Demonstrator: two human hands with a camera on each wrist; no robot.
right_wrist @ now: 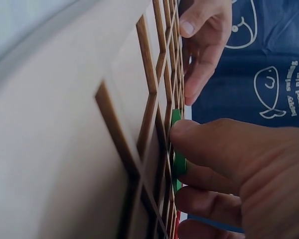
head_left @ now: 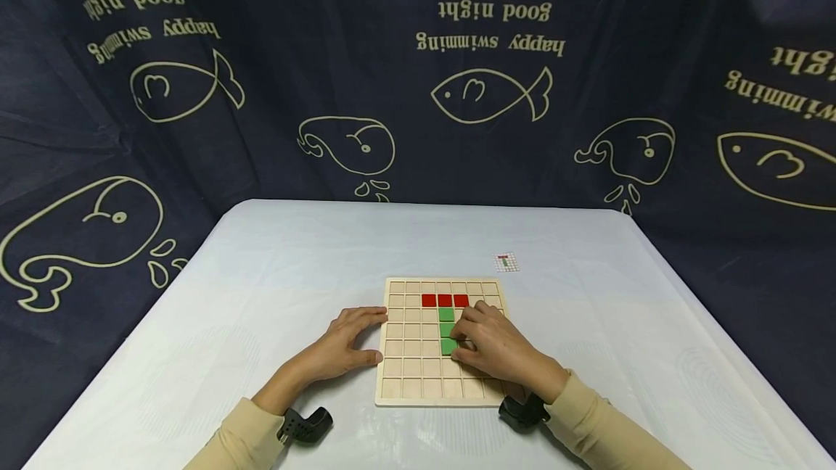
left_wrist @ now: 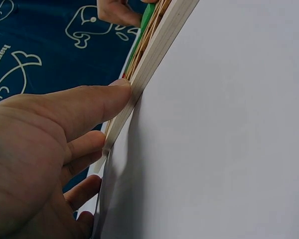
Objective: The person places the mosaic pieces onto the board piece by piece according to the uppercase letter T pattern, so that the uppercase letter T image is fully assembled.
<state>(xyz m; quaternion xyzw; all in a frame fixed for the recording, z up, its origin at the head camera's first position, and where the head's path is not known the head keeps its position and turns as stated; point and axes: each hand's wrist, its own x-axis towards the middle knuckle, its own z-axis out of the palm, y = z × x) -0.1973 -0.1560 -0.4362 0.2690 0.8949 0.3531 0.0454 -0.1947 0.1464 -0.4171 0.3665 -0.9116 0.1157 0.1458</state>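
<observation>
A wooden grid board point(head_left: 413, 367) lies flat on the white table. Three red square tiles point(head_left: 445, 300) form a row near its far side, and three green square tiles point(head_left: 446, 315) run down in a column from the middle one. My right hand point(head_left: 499, 347) is over the board with curled fingers, thumb and fingertip pinching the nearest green tile point(right_wrist: 177, 117). How firmly it grips cannot be told. On the board's left edge rest the thumb and fingertips of my left hand point(head_left: 342, 343), spread and fairly straight, as the left wrist view point(left_wrist: 74, 112) also shows.
A small printed card point(head_left: 506, 262) with a red and green T pattern lies beyond the board's far right corner. Behind the table point(head_left: 294, 252) hangs a dark blue curtain point(head_left: 366, 35) with fish and whale drawings. Black wrist devices point(head_left: 307, 425) sit under both wrists.
</observation>
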